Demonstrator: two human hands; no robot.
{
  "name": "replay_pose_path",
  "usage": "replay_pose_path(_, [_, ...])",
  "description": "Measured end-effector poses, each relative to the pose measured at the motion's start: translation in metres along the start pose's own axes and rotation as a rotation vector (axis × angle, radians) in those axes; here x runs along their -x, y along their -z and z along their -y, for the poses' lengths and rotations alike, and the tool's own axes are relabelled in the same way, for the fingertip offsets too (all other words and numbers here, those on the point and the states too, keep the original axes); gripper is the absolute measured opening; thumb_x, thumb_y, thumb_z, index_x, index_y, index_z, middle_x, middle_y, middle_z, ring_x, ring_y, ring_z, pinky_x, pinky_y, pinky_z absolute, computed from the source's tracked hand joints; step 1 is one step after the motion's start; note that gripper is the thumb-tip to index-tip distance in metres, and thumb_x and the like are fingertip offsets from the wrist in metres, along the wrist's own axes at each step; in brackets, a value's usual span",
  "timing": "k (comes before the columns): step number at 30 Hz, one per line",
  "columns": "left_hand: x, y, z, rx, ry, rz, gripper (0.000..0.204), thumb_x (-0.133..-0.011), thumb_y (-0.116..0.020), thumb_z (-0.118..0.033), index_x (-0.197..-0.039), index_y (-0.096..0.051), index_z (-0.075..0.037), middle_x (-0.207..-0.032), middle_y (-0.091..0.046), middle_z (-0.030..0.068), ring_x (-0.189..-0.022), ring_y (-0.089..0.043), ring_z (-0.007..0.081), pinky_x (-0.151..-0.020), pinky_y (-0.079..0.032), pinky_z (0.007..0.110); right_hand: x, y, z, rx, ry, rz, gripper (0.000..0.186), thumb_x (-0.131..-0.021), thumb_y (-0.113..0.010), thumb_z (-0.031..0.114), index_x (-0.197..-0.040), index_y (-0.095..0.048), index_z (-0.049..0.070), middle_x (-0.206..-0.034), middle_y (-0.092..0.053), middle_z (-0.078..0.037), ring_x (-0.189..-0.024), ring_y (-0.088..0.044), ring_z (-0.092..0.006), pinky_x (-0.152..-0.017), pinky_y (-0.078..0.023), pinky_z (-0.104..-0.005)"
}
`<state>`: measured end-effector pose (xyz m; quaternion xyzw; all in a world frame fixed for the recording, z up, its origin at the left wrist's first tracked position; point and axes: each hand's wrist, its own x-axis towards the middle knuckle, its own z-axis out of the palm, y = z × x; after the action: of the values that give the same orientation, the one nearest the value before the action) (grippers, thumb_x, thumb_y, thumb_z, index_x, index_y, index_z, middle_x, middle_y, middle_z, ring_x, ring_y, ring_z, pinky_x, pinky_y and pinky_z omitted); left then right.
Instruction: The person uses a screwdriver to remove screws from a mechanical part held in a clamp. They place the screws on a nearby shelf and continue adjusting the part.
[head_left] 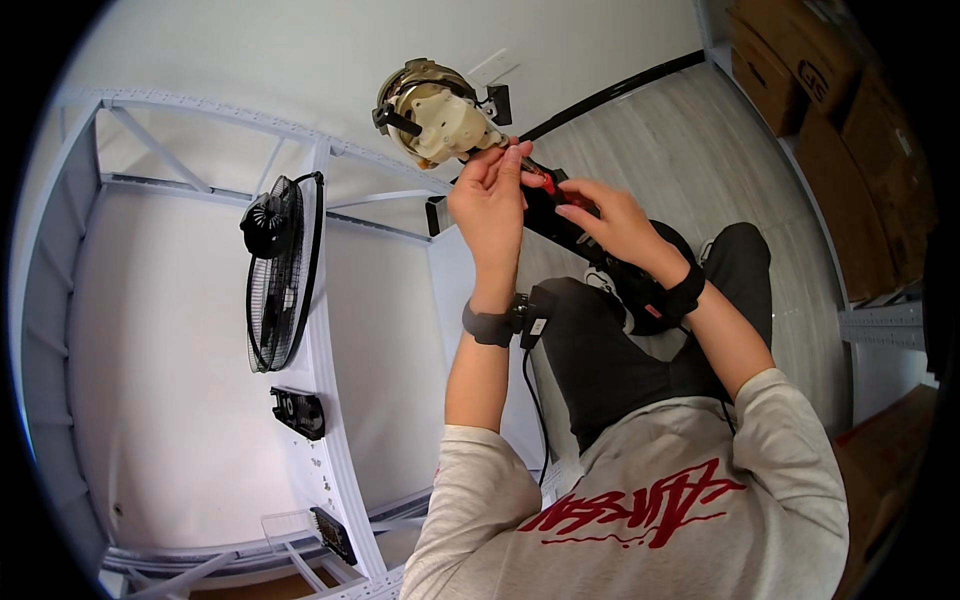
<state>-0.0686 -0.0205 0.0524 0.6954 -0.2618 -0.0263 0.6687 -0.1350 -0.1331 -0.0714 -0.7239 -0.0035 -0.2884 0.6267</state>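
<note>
A fan motor (445, 120) with a cream plastic housing stands uncovered at the top of a black fan stand (555, 222). At the neck below the housing, my left hand (488, 205) is closed with thumb and fingers pinched together. What sits between those fingertips is too small to tell. My right hand (622, 228) grips a red-and-black screwdriver (547, 180), its front end pointing up toward the left fingertips and the neck. The screwdriver's tip is hidden. Black bands circle both wrists.
To the left, a white metal shelf (330, 420) carries a black fan grille (278, 270), a black plastic part (298, 412) and a small dark item (333, 535). Cardboard boxes (850, 170) fill a rack on the right. A wall outlet (494, 66) is behind the motor.
</note>
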Motion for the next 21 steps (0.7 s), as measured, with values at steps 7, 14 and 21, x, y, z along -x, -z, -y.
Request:
replay_pose_path(7, [-0.002,-0.002,-0.005,0.026,0.026,0.039,0.026,-0.098,-0.062,-0.009,-0.113,-0.06,0.012,-0.107,-0.071,0.0224,-0.073,-0.07,0.0137,-0.055,-0.046,0.02,-0.005,0.001,0.009,0.196,-0.012,-0.161,0.033,-0.083,-0.079,0.024,-0.106,-0.065,0.005,-0.086,-0.055,-0.009,-0.078,-0.059,-0.023,-0.071,-0.049,-0.0333])
replay_pose_path(14, [-0.002,0.0,-0.001,0.067,0.027,0.036,0.028,-0.098,-0.062,-0.01,-0.114,-0.06,0.013,-0.108,-0.071,0.0217,-0.073,-0.069,0.0151,-0.064,-0.053,0.023,0.001,0.007,0.002,0.065,0.002,-0.005,0.032,-0.085,-0.077,0.02,-0.107,-0.064,0.001,-0.092,-0.063,-0.011,-0.079,-0.06,-0.0232,-0.073,-0.051,-0.0333])
replay_pose_path(21, [0.001,-0.001,-0.004,0.102,0.042,0.05,0.028,-0.098,-0.063,-0.011,-0.115,-0.059,0.012,-0.108,-0.07,0.0213,-0.073,-0.069,0.0153,-0.066,-0.055,0.024,-0.002,0.01,0.005,0.132,0.02,-0.078,0.036,-0.083,-0.079,0.017,-0.113,-0.065,0.002,-0.092,-0.065,-0.011,-0.078,-0.062,-0.0238,-0.073,-0.051,-0.0342])
